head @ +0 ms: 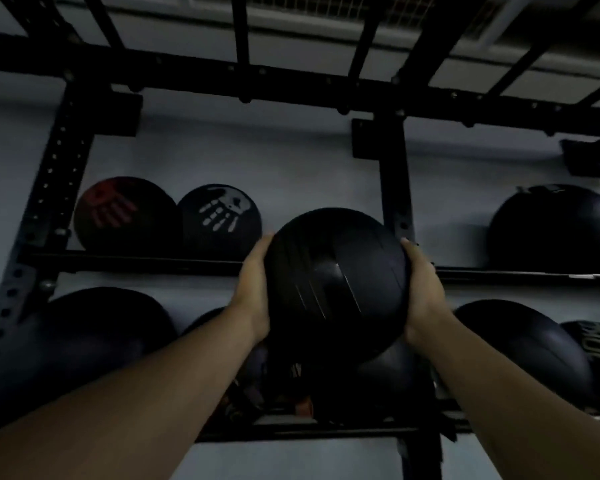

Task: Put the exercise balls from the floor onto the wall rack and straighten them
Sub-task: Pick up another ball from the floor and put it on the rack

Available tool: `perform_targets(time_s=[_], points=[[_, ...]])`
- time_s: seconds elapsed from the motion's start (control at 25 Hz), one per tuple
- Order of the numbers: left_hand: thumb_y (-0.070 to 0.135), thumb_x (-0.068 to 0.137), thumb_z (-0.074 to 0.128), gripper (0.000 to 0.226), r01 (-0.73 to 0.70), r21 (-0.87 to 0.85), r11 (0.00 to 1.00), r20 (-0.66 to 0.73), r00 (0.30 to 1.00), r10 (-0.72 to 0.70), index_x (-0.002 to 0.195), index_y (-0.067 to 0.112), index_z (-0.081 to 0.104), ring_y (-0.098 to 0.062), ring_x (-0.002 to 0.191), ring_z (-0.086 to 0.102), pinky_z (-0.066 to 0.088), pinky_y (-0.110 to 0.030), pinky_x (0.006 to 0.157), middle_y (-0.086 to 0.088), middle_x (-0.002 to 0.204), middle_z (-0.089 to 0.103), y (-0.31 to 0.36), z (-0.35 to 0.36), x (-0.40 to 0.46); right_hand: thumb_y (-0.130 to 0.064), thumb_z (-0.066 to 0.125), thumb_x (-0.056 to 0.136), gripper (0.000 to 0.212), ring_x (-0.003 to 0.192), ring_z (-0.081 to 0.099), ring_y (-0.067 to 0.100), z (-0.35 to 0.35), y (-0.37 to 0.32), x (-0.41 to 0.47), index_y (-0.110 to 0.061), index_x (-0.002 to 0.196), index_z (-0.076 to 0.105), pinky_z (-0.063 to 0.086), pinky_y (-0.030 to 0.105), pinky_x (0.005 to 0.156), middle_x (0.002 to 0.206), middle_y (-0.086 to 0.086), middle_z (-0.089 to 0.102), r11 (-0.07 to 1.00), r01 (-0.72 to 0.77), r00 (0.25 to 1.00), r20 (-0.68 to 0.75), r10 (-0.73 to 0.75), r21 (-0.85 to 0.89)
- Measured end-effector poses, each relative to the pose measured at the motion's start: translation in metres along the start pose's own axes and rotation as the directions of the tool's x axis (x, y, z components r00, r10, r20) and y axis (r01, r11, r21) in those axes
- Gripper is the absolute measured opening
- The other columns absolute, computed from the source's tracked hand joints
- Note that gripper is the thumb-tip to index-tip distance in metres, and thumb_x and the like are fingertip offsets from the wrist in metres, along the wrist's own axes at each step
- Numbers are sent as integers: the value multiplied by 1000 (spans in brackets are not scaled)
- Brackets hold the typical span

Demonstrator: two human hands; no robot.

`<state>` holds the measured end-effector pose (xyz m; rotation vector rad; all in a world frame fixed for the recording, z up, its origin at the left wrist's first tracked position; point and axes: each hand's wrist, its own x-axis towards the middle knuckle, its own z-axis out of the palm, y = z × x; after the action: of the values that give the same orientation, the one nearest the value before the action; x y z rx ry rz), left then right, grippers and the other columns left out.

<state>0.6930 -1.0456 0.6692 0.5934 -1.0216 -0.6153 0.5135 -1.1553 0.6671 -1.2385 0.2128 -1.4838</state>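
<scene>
I hold a black exercise ball (336, 285) up in front of the wall rack (129, 261), level with its upper shelf rail. My left hand (253, 289) presses on the ball's left side and my right hand (421, 289) on its right side. On the upper shelf to the left sit a ball with a red handprint (118, 213) and a ball with a white handprint (220, 216), touching each other. Another black ball (551, 226) rests on the upper shelf at the right.
The lower shelf holds several dark balls, a large one at the left (94, 337) and others at the right (520, 348). A black upright post (395, 188) stands just behind the held ball. Black crossbeams (291, 84) run overhead. The room is dim.
</scene>
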Motion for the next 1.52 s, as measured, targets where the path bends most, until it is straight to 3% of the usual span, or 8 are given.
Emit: perform_targets(time_s=[0.44,0.6,0.72,0.8,0.88,1.0,1.24,1.52], points=[[65,89,63,55,-342,242,908,-21,934,358,116,22,81,-35,106,77,61,-46,91,-13,116,80,-22,11,236,-40,57,99,34,84,74,29,37,43,270,-17,93,81,60,32,62,83,3,82,972,150,978,120,-173,180],[57,81,76,61,-476,284,832,0,868,497,126,15,73,-37,116,72,54,-55,106,-16,126,75,-18,5,318,-35,55,93,32,92,72,33,60,72,346,-13,84,76,58,37,74,90,8,77,951,173,974,102,-204,257],[43,75,83,33,-610,259,749,-1,775,632,97,18,81,-33,109,74,59,-44,99,-10,107,80,-23,-6,362,-37,60,84,31,105,73,34,76,85,379,-13,87,78,59,44,86,102,9,78,921,250,963,26,-270,300],[39,76,83,15,-673,371,639,27,696,717,88,30,82,-21,107,74,58,-32,94,0,104,81,-43,-20,387,-30,60,90,29,110,73,34,86,104,392,-13,100,82,60,50,99,110,13,79,868,466,884,-47,-466,171],[37,85,80,8,-647,554,523,106,678,727,93,35,79,-16,112,70,55,-32,101,2,114,78,-63,-39,413,-28,60,100,24,118,67,34,101,125,402,-16,113,77,52,48,108,119,12,72,724,669,743,139,-654,-167],[38,95,67,7,-515,702,492,107,759,643,93,35,73,-15,112,67,52,-31,98,5,116,73,-66,-57,435,-49,51,104,26,133,52,34,117,125,410,-34,121,62,37,41,118,122,0,53,512,664,748,476,-463,-545],[44,94,65,15,-483,720,498,71,765,640,96,31,72,-5,96,66,51,-24,80,10,106,71,-57,-60,429,-44,46,106,23,134,48,29,125,119,407,-32,119,60,33,45,120,92,-29,36,431,705,707,509,-491,-564],[48,102,52,34,-457,809,370,155,772,616,126,28,64,-12,115,63,50,-29,98,10,123,65,-58,-51,403,-53,46,104,39,139,44,34,114,118,395,-35,137,57,33,40,120,141,5,45,512,660,751,471,-462,-550]])
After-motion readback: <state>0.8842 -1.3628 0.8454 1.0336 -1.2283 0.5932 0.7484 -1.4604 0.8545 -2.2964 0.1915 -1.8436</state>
